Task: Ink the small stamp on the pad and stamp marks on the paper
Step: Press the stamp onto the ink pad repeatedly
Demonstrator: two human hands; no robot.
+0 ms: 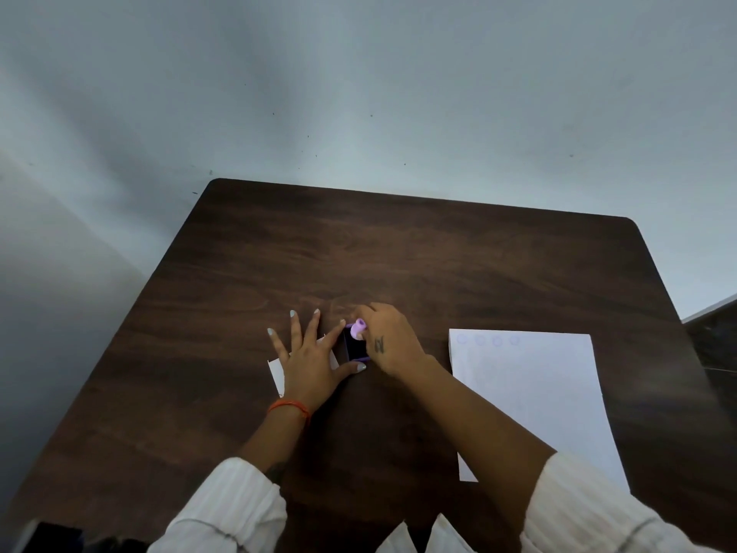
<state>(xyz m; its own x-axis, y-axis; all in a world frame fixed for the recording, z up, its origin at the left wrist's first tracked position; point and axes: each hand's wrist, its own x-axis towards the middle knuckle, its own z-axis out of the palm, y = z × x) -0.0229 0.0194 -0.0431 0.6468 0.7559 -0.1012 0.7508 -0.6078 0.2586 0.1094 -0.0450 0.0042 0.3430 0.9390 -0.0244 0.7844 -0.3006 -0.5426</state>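
While left hand [309, 359] lies flat, fingers spread, right hand [389, 341] pinches stamp [357, 329] on pad [355, 347]; no legible writing.

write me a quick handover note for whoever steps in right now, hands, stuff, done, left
Right hand: pinching the small purple stamp, face down on the ink pad.
Left hand: spread flat, thumb and forefinger bracing the pad; a white slip lies under the palm.
Paper: on the wooden table, to the right of the pad, apart from it.
Done: four faint round marks along the paper's top edge.
Left: lift the inked stamp, carry it to the paper and continue the row.
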